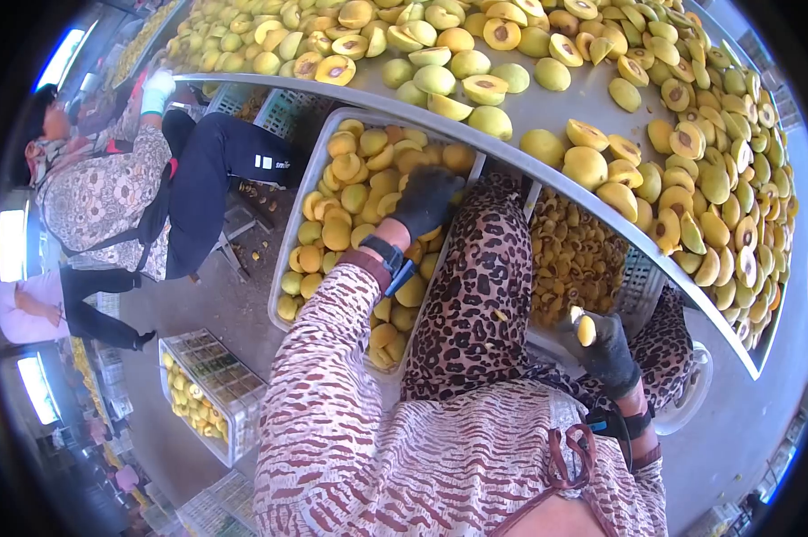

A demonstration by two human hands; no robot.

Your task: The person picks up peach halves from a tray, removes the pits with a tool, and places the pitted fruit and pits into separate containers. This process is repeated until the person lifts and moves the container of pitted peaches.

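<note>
My left hand (426, 201), in a dark glove, is over a white crate (289, 242) full of whole yellow apricots (337, 233). It touches the fruit near the crate's far right corner, its fingertips hidden. My right hand (608, 356), also in a dark glove, is closed near my right knee. A small pale yellow piece (585, 328) sticks up from its fingers; I cannot make out what it is. Below that hand, between my legs, another crate (636, 282) holds many small brownish-yellow pieces (569, 259), perhaps apricot stones.
A metal table (547, 103) heaped with halved apricots (502, 34) curves across in front of me. To the left sits a co-worker (108, 197) with a gloved hand at the table. A crate of fruit (198, 403) stands on the floor; a white tub (695, 394) is at right.
</note>
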